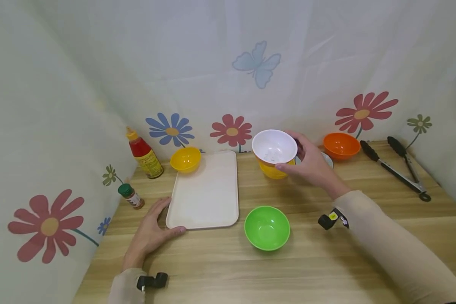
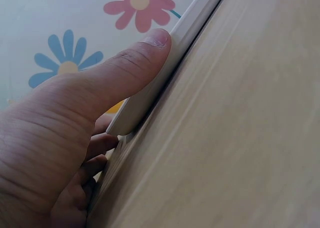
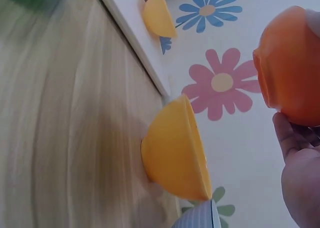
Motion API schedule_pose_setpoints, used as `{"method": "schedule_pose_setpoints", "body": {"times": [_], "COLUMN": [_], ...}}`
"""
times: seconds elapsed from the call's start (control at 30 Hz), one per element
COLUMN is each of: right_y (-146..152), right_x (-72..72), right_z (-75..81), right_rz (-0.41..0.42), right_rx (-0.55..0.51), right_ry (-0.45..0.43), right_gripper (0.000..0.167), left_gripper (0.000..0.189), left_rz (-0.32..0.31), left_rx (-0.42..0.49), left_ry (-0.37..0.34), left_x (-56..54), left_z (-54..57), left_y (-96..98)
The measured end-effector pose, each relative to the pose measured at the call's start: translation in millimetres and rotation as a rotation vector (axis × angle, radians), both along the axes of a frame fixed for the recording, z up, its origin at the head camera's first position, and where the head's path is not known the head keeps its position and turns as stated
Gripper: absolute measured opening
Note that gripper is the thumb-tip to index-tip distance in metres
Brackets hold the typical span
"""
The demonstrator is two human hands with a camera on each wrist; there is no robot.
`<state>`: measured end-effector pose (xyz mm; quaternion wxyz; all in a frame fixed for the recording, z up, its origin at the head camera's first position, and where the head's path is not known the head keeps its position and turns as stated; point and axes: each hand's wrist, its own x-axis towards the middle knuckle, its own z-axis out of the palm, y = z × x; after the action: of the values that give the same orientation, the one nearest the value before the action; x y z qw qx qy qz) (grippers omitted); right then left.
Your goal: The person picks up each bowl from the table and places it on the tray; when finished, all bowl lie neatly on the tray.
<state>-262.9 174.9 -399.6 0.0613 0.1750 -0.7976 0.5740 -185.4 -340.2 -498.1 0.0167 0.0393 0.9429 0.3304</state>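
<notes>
My right hand [image 1: 308, 162] grips a bowl [image 1: 274, 146] with a white inside and an orange outside, its orange wall facing the right wrist view. In that view the bowl is raised, apart from a yellow bowl [image 3: 175, 150] on the table; from the head view it covers much of that yellow bowl. My left hand [image 1: 150, 232] lies at the near left corner of a white tray [image 1: 205, 194]. Its thumb [image 2: 135, 63] lies straight against the tray's front edge, while the other fingers are beside the left edge. Another yellow bowl [image 1: 186, 159] sits at the tray's far left corner.
A green bowl [image 1: 267, 228] stands near the tray's right side. Left stand a red sauce bottle [image 1: 146, 156] and a green-capped spice jar [image 1: 131, 196]. An orange bowl [image 1: 341, 146] and black-tipped tongs [image 1: 400, 171] lie far right. A whitish ribbed vessel [image 3: 199, 218] is partly hidden.
</notes>
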Motion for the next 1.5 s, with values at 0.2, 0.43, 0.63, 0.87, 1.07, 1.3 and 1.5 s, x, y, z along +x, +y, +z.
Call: {"method": "schedule_pose_setpoints", "body": {"times": [0.2,0.43,0.63,0.87,1.07,1.3,1.5], "right_y": [-20,-37,-57,-77,-93,-109,-125], "right_x": [-19.7,-33.1,-48.6,-62.9,-74.8,-81.8,-91.8], "right_z": [0.5,1.0,3.6,3.8,3.3,-2.4,-7.6], "right_rz": [0.068,0.043,0.081,0.092,0.126,0.147,0.131], "right_rx": [-0.031,0.019,-0.045,-0.025,-0.052,-0.078,-0.01], "right_ry": [0.019,0.008,0.02,0.0,0.016,-0.024,-0.035], "right_gripper": [0.095,0.097,0.096,0.096,0.094,0.094,0.1], "left_gripper": [0.128,0.127,0.129,0.131,0.127,0.125,0.125], "left_rz": [0.002,0.0,0.002,0.006,0.006,-0.005,0.01], "left_rx": [-0.017,-0.017,-0.027,-0.032,-0.018,-0.005,-0.004], "left_ry": [0.001,-0.013,-0.013,-0.024,-0.01,-0.021,-0.028], "left_x": [1.6,0.2,-1.7,-1.4,-0.8,0.1,0.3], "left_z": [-1.5,0.8,2.3,2.3,3.1,4.9,5.9], "left_y": [-0.8,-0.9,-3.1,-1.8,-1.5,0.1,-0.6]}}
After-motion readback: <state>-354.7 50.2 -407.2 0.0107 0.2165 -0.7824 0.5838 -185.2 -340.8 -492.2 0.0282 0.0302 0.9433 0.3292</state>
